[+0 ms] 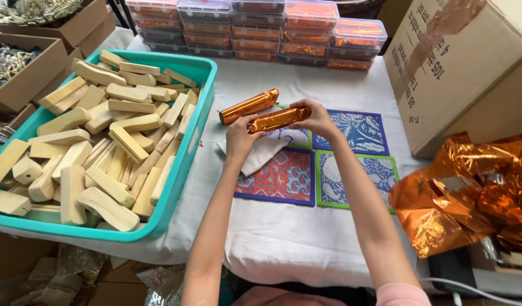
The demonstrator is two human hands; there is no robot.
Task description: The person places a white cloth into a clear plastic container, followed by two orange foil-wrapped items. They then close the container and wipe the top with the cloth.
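Both hands hold one bar wrapped in shiny orange foil point(278, 119) above the table. My left hand point(239, 137) pinches its left end. My right hand point(316, 117) grips its right end. A second foil-wrapped bar point(248, 106) lies on the white cloth just behind and to the left of the held one. Under the hands lie patterned square mats point(275, 180), blue, red and green-edged.
A teal tray point(188, 153) full of pale wooden blocks point(96, 144) fills the left. Stacked clear boxes with orange contents point(261, 28) stand at the back. A large cardboard box point(459, 68) stands right, with crumpled orange foil sheets point(470, 192) below it.
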